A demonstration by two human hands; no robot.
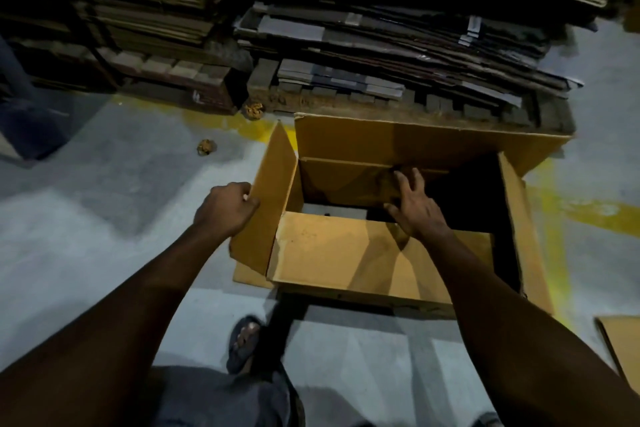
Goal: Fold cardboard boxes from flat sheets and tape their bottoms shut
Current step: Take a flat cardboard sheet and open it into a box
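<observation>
A brown cardboard box stands opened up on the grey floor in front of me, its flaps partly unfolded. My left hand grips the edge of the upright left flap. My right hand reaches into the box with fingers spread, pressing on the far inner flap. The near flap lies folded inward below my right wrist. The far flap and the right flap stand up. Through a gap in the box bottom I see the grey floor.
Tall stacks of flat cardboard sheets on pallets fill the space behind the box. Two crumpled paper scraps lie on the floor with yellow painted lines. Another cardboard piece lies at the right edge. My sandalled foot is just before the box.
</observation>
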